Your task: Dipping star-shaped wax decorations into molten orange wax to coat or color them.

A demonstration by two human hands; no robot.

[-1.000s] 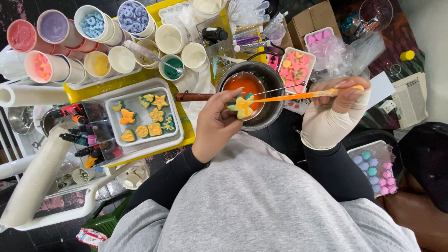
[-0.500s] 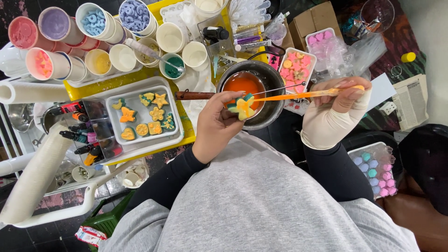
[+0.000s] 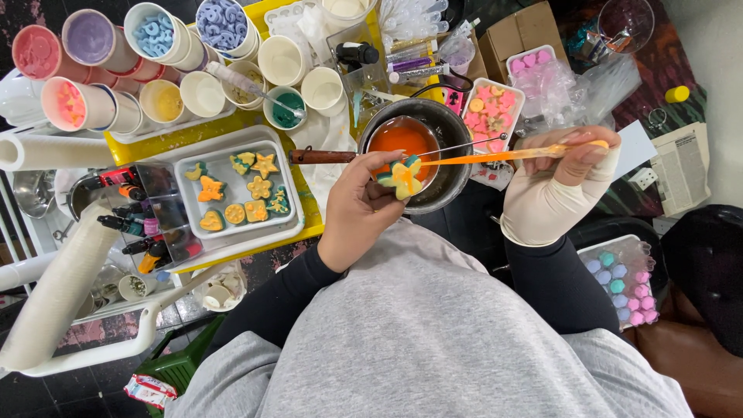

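Carefully, my left hand point(image 3: 357, 207) pinches the star-shaped piece point(image 3: 402, 176) above the pot point(image 3: 453, 147); right hand point(image 3: 569, 166) grips the dropper point(image 3: 495, 156), best kept level.

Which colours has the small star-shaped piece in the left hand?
The star-shaped piece is yellow with teal patches, seen in the head view.

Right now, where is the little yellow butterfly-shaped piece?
In the head view, the yellow piece is pinched in the left hand, over the near rim of the metal pot, at the tip of the orange dropper.
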